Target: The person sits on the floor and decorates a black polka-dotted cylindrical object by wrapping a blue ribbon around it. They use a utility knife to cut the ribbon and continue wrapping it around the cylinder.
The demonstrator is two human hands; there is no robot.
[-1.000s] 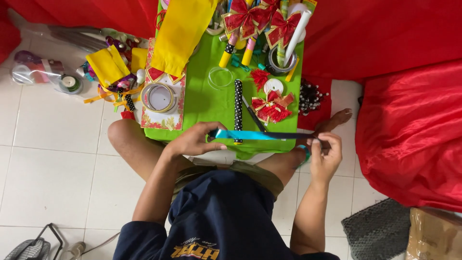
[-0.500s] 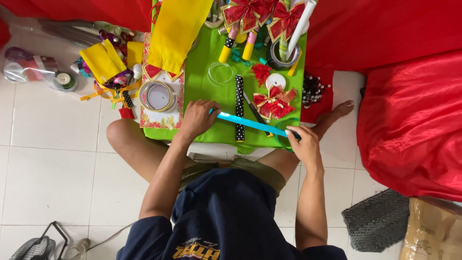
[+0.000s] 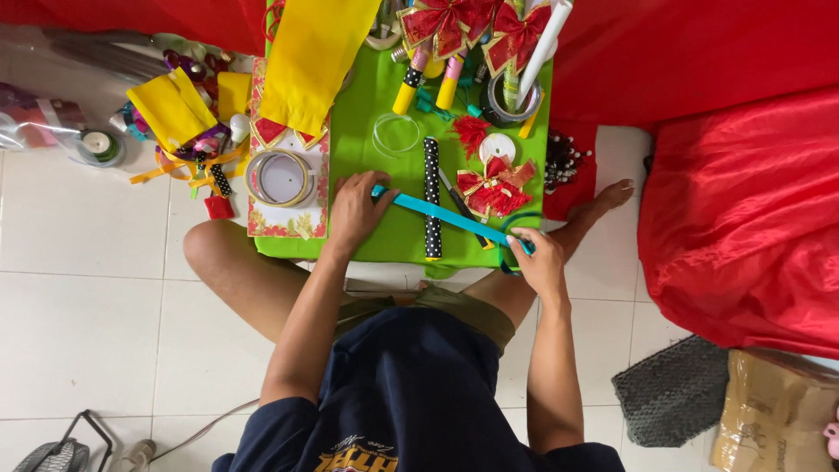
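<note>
The blue ribbon strip (image 3: 450, 217) now lies lower and flatter than a second ago — then it was held level just off the front edge, now it slants across the green worktop (image 3: 384, 105). The left hand (image 3: 354, 210) has spread flat, pressing the strip's upper end down, while the right hand (image 3: 537, 258) pinches the lower end near the worktop's front corner. The strip crosses a black polka-dot stick (image 3: 431, 197) — pulled taut, it seems laid out for measuring or folding.
</note>
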